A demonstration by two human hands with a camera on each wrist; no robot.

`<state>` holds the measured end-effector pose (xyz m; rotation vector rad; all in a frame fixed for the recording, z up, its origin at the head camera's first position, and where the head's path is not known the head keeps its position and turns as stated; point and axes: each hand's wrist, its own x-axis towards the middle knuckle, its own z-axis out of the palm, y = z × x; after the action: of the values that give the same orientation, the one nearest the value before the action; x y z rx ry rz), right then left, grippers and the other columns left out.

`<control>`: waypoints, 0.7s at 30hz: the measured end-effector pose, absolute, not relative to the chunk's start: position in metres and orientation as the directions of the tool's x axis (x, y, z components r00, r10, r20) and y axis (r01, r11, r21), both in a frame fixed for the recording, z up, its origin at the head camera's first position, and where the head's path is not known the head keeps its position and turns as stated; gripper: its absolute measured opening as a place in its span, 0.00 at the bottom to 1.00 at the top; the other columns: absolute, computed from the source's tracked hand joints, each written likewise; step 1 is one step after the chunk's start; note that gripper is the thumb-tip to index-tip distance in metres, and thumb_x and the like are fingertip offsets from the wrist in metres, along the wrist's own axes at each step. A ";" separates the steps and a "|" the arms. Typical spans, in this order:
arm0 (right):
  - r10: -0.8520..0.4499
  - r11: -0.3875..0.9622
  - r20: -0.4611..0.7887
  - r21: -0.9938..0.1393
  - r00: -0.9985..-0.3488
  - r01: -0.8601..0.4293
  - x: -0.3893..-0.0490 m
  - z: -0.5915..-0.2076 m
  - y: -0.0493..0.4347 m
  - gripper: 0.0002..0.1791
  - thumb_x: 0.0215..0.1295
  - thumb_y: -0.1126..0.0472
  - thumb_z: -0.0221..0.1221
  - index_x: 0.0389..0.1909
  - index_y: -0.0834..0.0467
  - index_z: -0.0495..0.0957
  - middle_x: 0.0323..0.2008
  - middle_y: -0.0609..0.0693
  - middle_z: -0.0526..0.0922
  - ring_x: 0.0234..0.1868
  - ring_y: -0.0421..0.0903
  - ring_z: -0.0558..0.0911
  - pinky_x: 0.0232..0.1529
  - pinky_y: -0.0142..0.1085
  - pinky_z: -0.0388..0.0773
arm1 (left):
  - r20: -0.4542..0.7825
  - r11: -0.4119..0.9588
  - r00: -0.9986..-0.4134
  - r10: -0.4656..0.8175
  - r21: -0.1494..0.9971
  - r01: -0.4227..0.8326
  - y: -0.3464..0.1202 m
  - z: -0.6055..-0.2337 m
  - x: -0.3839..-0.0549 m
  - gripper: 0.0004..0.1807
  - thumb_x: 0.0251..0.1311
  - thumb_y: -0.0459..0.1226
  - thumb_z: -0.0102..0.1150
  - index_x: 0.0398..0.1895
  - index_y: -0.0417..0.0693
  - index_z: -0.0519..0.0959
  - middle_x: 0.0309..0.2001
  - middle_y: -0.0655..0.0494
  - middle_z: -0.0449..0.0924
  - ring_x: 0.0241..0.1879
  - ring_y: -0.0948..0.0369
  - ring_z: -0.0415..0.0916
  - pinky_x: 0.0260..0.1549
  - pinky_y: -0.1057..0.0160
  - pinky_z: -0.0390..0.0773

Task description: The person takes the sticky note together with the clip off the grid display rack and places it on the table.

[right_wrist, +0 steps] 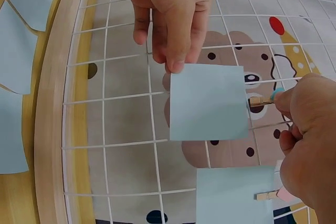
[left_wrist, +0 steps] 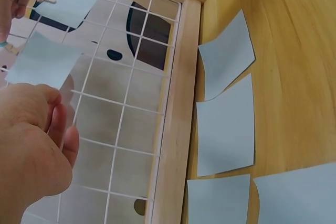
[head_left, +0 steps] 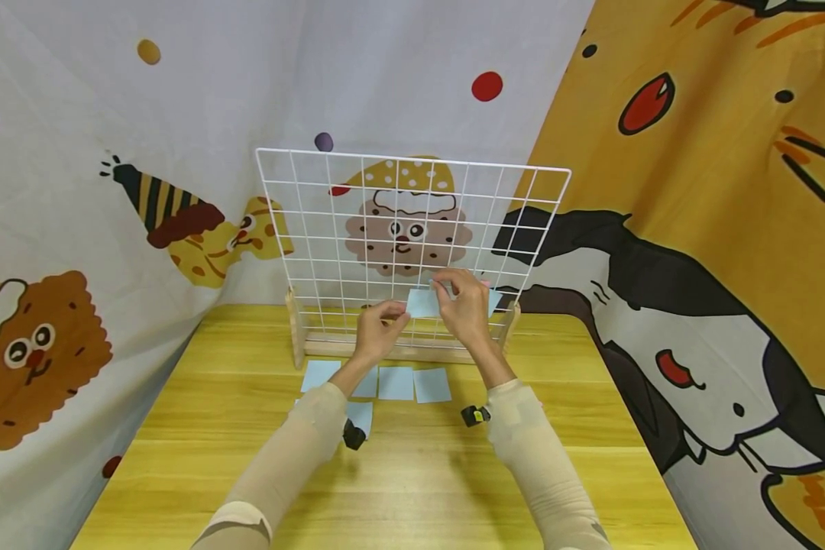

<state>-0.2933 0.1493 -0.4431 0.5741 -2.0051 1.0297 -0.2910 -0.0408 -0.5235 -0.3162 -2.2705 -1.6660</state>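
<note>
A pale blue paper square [head_left: 422, 303] lies against the white wire grid [head_left: 385, 281]. My left hand [head_left: 378, 330] pinches it by one side edge between thumb and fingers. At its top edge, my right hand [head_left: 462, 305] pinches a small wooden clothespin [right_wrist: 261, 102] with a turquoise end; the clothespin's tip meets the paper's edge. Beside it, a second blue paper square [right_wrist: 231, 195] hangs on the grid from a clothespin with a pink end [right_wrist: 270, 195]. Part of that second square is behind my right hand in the head view.
More blue paper squares [head_left: 395, 383] lie on the wooden table [head_left: 412, 481] in front of the grid, some partly under my left arm. The grid stands in a wooden base [head_left: 412, 353]. A printed cartoon curtain [head_left: 199, 92] hangs behind it.
</note>
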 end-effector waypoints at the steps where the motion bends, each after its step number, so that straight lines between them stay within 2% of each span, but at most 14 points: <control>1: -0.036 0.565 0.812 -0.464 -0.582 -0.682 -0.293 -0.443 0.150 0.08 0.63 0.76 0.76 0.40 0.63 0.94 0.39 0.58 0.96 0.28 0.55 0.79 0.36 0.24 0.63 | 0.374 0.306 -0.928 -0.003 0.884 0.355 -0.042 -0.524 -0.291 0.08 0.72 0.31 0.74 0.50 0.39 0.92 0.48 0.42 0.96 0.49 0.46 0.93 0.41 0.71 0.83; 6: -0.042 0.557 0.815 -0.461 -0.578 -0.690 -0.289 -0.443 0.152 0.07 0.63 0.76 0.76 0.39 0.65 0.93 0.39 0.58 0.95 0.28 0.56 0.79 0.35 0.27 0.67 | 0.385 0.307 -0.923 0.005 0.878 0.368 -0.048 -0.527 -0.286 0.08 0.71 0.30 0.75 0.50 0.37 0.92 0.48 0.40 0.96 0.48 0.44 0.92 0.42 0.65 0.86; 9: -0.049 0.553 0.819 -0.454 -0.571 -0.699 -0.286 -0.444 0.155 0.06 0.64 0.76 0.75 0.39 0.65 0.93 0.41 0.60 0.95 0.29 0.55 0.81 0.34 0.35 0.74 | 0.375 0.301 -0.927 0.015 0.882 0.362 -0.051 -0.527 -0.282 0.09 0.71 0.30 0.74 0.50 0.37 0.92 0.48 0.40 0.95 0.49 0.44 0.91 0.43 0.64 0.86; 12: -0.056 0.542 0.827 -0.446 -0.560 -0.713 -0.284 -0.445 0.157 0.05 0.65 0.77 0.74 0.39 0.67 0.92 0.43 0.62 0.95 0.31 0.55 0.84 0.35 0.44 0.82 | 0.356 0.294 -0.934 0.030 0.890 0.349 -0.054 -0.528 -0.278 0.08 0.73 0.32 0.74 0.51 0.38 0.91 0.49 0.41 0.95 0.50 0.45 0.91 0.43 0.69 0.84; 17: -0.058 0.531 0.822 -0.455 -0.567 -0.714 -0.278 -0.445 0.161 0.04 0.65 0.77 0.74 0.39 0.68 0.92 0.44 0.63 0.95 0.36 0.57 0.90 0.42 0.49 0.89 | 0.348 0.292 -0.936 0.051 0.891 0.348 -0.057 -0.528 -0.272 0.08 0.74 0.33 0.73 0.51 0.39 0.91 0.50 0.42 0.95 0.50 0.47 0.91 0.44 0.71 0.85; 21: -0.050 0.533 0.814 -0.468 -0.579 -0.705 -0.273 -0.444 0.164 0.05 0.65 0.76 0.75 0.40 0.67 0.92 0.44 0.61 0.96 0.42 0.59 0.94 0.55 0.51 0.90 | 0.354 0.301 -0.933 0.055 0.885 0.354 -0.059 -0.528 -0.267 0.08 0.74 0.34 0.74 0.51 0.40 0.92 0.49 0.43 0.95 0.50 0.47 0.91 0.45 0.69 0.85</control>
<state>-0.2726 0.1638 -0.4442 0.6120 -1.9913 1.0644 -0.2669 -0.0585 -0.5277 -0.3737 -2.3138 -1.6773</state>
